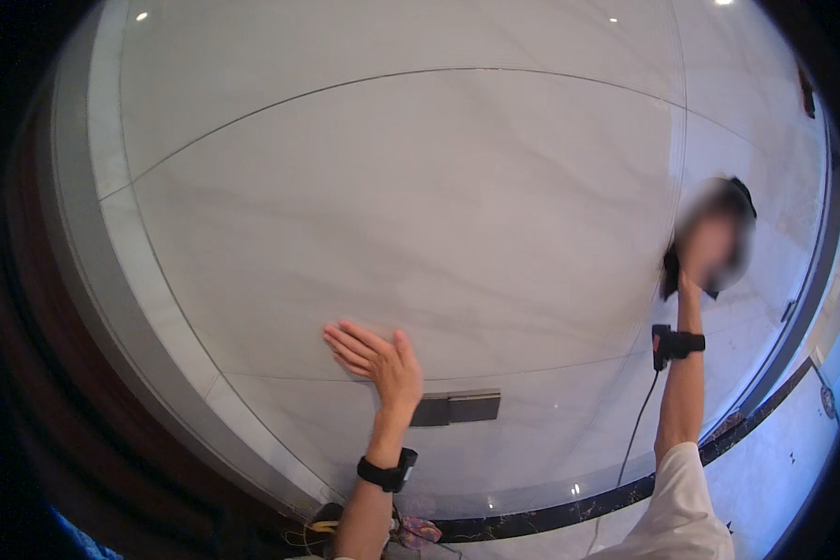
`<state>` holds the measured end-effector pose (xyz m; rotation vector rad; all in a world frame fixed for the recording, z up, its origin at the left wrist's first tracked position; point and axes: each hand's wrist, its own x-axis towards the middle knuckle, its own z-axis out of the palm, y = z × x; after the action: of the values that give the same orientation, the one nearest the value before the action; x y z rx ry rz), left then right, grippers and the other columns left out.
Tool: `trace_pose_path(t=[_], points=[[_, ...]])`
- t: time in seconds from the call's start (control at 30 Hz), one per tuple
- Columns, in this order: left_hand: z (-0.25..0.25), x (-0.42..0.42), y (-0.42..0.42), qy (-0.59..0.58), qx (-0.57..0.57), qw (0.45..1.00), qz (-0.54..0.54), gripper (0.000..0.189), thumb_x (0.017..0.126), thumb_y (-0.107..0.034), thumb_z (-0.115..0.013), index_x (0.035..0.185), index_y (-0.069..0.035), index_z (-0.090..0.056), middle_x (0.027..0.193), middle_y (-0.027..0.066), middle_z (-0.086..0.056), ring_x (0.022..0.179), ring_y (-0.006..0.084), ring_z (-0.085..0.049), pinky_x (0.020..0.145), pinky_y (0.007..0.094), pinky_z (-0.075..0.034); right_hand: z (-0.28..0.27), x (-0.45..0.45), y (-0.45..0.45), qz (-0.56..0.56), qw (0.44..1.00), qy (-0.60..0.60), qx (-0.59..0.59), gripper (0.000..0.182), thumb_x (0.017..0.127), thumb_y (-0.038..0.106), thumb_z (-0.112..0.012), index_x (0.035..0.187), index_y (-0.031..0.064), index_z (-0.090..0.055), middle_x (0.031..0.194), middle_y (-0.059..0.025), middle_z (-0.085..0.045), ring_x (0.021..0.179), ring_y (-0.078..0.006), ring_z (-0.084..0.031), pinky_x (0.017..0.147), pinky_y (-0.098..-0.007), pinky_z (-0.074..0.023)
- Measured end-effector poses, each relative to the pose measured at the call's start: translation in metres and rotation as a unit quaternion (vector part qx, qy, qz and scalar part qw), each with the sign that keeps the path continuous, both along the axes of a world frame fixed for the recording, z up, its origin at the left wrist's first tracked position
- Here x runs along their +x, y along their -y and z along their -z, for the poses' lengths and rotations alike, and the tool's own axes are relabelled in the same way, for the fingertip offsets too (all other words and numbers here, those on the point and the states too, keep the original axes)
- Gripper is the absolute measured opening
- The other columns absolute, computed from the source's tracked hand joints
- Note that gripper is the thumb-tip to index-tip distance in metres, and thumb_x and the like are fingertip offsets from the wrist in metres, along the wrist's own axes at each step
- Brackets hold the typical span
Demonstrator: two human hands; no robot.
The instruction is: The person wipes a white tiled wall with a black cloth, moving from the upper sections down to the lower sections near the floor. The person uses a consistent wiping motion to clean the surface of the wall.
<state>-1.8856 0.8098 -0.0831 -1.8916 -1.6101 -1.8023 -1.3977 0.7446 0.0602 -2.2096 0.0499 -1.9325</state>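
Note:
A pale, faintly veined tiled wall (pixel 420 210) fills most of the view. My left hand (pixel 379 360) lies against or just in front of it, fingers stretched towards the left and nothing held, with a strapped black device on the wrist. Beside that wrist, on the right, is a dark rectangular wall plate (pixel 455 407). My right hand (pixel 707 245) is raised at the right, largely blurred, with a black item (pixel 670 273) around it; its grip cannot be made out. A black device with a cable (pixel 665 345) is strapped to the right forearm.
A grey and white frame (pixel 140 280) borders the wall at the left, beside dark red-brown drapes or panels (pixel 42 350). Along the wall's foot runs a black marbled strip (pixel 553 514). Cables and a patterned pink item (pixel 420 532) lie near it. A metal-edged frame (pixel 798 308) stands at the right.

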Motion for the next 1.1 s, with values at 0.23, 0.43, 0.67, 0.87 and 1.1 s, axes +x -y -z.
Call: trace_pose_path(t=[0.23,0.43,0.67,0.87,1.1], points=[[0.04,-0.017,-0.007,0.029,-0.003,0.987,0.155,0.069,0.095,-0.026,-0.038,0.143,0.006,0.001,0.149,0.0262,0.009,0.138,0.0414,0.005,0.109,0.0528,-0.001,-0.055,-0.286,-0.097,-0.508,0.843,0.134,0.117,0.057,0.082,0.036,-0.048,0.134,0.0144,-0.042,0.143,-0.0218,-0.031,0.135,-0.0417,-0.021,0.099,-0.069,-0.0171],[0.065,-0.022,-0.001,0.152,-0.022,0.975,0.158,0.064,0.096,-0.023,-0.038,0.144,0.004,-0.004,0.149,0.0257,-0.003,0.138,0.0394,-0.007,0.111,0.0486,-0.009,0.038,-0.469,-0.152,-0.731,0.635,0.17,-0.182,0.069,0.069,0.039,-0.064,0.132,0.0169,-0.045,0.145,-0.0193,-0.028,0.135,-0.0379,-0.024,0.1,-0.0681,-0.0191],[0.077,-0.043,-0.007,0.168,-0.053,0.983,0.059,0.064,0.098,-0.028,-0.037,0.145,0.0,-0.005,0.15,0.0229,-0.004,0.139,0.0374,-0.007,0.111,0.0467,-0.012,0.127,-0.433,-0.148,-0.728,0.454,0.103,-0.503,0.074,0.081,0.031,-0.056,0.146,0.022,-0.021,0.094,-0.0035,-0.063,0.076,-0.0141,-0.062,0.052,-0.0286,-0.0503],[0.062,-0.047,-0.039,0.149,-0.068,0.986,0.022,0.068,0.098,-0.029,-0.037,0.144,0.005,0.001,0.15,0.025,0.005,0.14,0.0378,0.003,0.112,0.0471,-0.006,0.053,-0.245,-0.089,-0.768,0.602,0.109,-0.189,0.067,0.063,0.018,-0.063,0.129,0.0248,-0.051,0.144,-0.0138,-0.033,0.132,-0.037,-0.032,0.106,-0.0485,-0.0302],[0.071,-0.023,-0.074,0.038,-0.09,0.995,0.022,0.074,0.096,-0.029,-0.039,0.14,0.011,0.005,0.145,0.0337,0.012,0.137,0.0464,0.008,0.111,0.0522,-0.001,-0.002,0.089,-0.043,-0.299,0.951,0.076,-0.015,0.046,0.092,0.02,-0.042,0.136,0.0055,-0.039,0.149,-0.0106,-0.026,0.135,-0.0281,-0.027,0.11,-0.0368,-0.0219]])
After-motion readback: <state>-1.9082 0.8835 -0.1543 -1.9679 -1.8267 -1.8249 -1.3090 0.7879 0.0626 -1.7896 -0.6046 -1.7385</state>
